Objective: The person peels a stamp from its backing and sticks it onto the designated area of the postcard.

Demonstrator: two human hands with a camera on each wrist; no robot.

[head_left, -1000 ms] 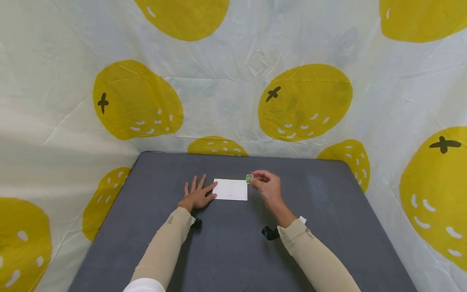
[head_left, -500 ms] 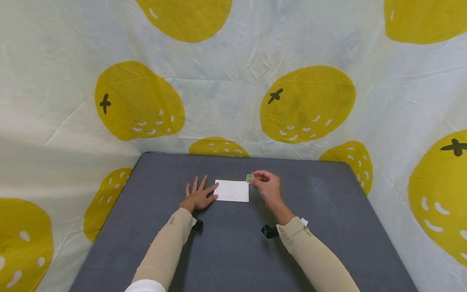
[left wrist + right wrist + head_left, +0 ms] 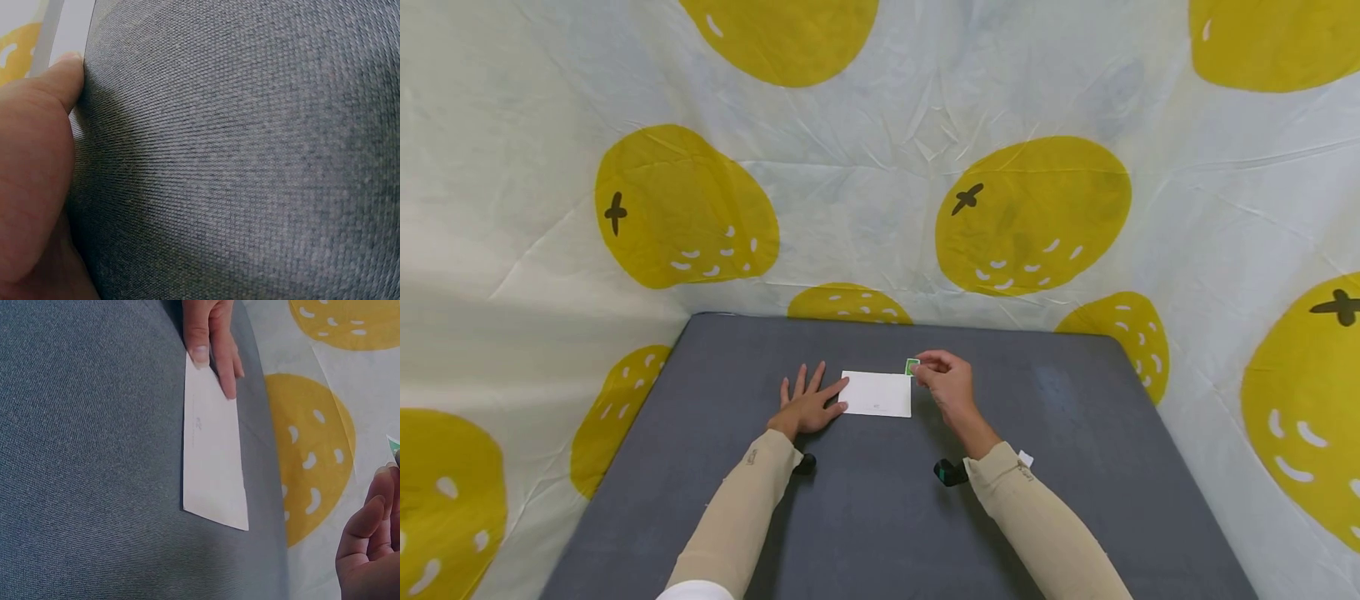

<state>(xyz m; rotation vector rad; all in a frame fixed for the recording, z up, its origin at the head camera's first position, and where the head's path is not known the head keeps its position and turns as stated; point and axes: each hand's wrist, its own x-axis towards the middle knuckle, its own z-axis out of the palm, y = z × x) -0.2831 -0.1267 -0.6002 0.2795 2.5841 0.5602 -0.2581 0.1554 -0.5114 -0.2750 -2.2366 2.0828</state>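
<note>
A white rectangular piece of paper (image 3: 876, 394), like an envelope or card with faint small print, lies flat on the table. My left hand (image 3: 806, 408) rests at its left end, fingers spread, with the thumb and index fingertip on the paper. In the left wrist view the thumb (image 3: 62, 78) lies on the paper's edge. Between thumb and fingertips my right hand (image 3: 950, 385) pinches a small green stamp-like square (image 3: 912, 367) with a white border, held close by the paper's far right corner. Only a sliver of the green square (image 3: 394, 447) shows in the right wrist view.
The dark grey cloth-covered table (image 3: 880, 517) extends around the paper. Behind it and at both sides hangs a white curtain (image 3: 850, 200) with big yellow fruit prints. A black wrist device (image 3: 951, 472) sits beneath the right cuff.
The right hand with the green square has shifted very slightly left, toward the paper's far right corner. The left hand stays on the paper, which lies as before.
</note>
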